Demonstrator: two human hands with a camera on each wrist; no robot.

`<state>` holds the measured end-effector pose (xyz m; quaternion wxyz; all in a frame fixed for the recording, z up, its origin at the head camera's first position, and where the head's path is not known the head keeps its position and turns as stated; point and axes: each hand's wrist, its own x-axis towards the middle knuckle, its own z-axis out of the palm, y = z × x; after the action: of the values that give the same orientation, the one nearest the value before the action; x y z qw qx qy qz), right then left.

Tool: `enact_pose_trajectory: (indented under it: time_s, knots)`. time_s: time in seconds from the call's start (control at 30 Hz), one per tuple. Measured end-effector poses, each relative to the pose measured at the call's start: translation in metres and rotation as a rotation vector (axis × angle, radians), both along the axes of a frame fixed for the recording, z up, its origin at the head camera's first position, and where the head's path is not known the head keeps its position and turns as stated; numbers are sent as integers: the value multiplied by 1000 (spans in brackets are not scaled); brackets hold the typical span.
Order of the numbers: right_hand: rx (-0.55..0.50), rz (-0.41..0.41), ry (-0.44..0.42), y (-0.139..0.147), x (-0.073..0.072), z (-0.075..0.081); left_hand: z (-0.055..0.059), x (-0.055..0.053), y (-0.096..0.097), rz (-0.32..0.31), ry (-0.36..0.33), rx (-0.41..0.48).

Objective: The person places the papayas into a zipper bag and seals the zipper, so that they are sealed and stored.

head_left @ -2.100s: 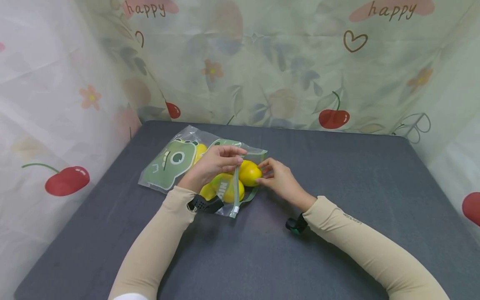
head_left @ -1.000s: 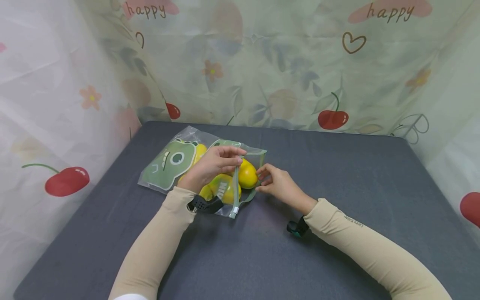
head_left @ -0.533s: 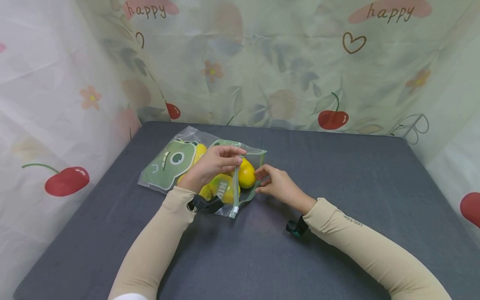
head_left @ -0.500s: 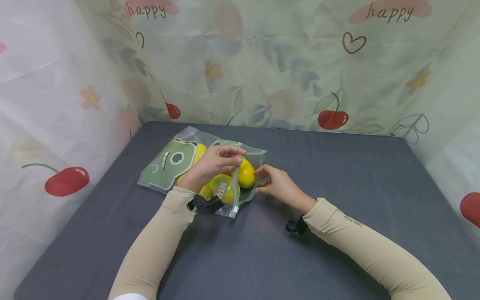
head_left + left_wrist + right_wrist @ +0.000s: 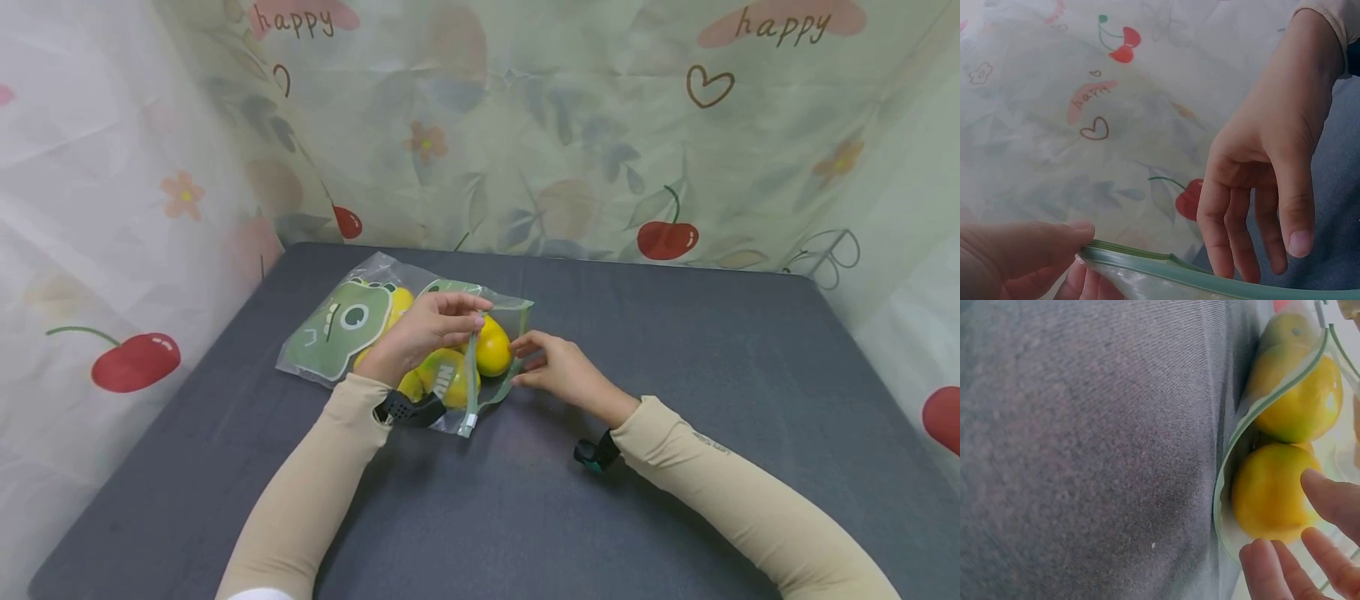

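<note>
A clear zip bag [image 5: 318, 337] with a green cartoon face lies on the table, its mouth facing right. Thumb and fingers of my left hand [image 5: 427, 332] pinch the upper zip edge, holding the mouth apart. Inside are several yellow fruits, one [image 5: 493, 350] just within the opening and another [image 5: 450, 379] beneath the printed film. My right hand [image 5: 562, 368] is at the mouth, fingers loosely bent with nothing in them. In the right wrist view its fingertips are spread close around the nearest round fruit [image 5: 1272, 494]. The left palm hides part of the bag.
A dark grey cloth covers the table [image 5: 675, 358]. The zip slider [image 5: 471, 421] sits at the near corner of the bag. Printed curtains [image 5: 517, 125] stand behind and at both sides. Each wrist wears a black camera band.
The yellow fruit in my right fingers earlier has moved left into the bag, and those fingers have come off it. The left hand has kept its hold on the zip edge.
</note>
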<state>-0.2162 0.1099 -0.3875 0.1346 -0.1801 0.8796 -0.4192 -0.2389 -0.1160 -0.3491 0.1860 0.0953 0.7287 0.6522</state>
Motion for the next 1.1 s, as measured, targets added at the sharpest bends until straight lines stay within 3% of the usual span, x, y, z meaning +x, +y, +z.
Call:
enact_pose_trajectory:
  time_s: [0.33, 0.67, 0.87, 1.1]
  knots:
    - [-31, -33, -10, 11, 5, 14, 0, 0, -1, -7, 14, 14]
    - [-124, -45, 25, 21, 18, 26, 0, -1, -2, -16, 27, 15]
    - [-188, -38, 23, 22, 31, 27, 1, 0, -2, -14, 27, 9]
    - [-177, 21, 7, 17, 49, 20, 1, -1, -2, -15, 32, 14]
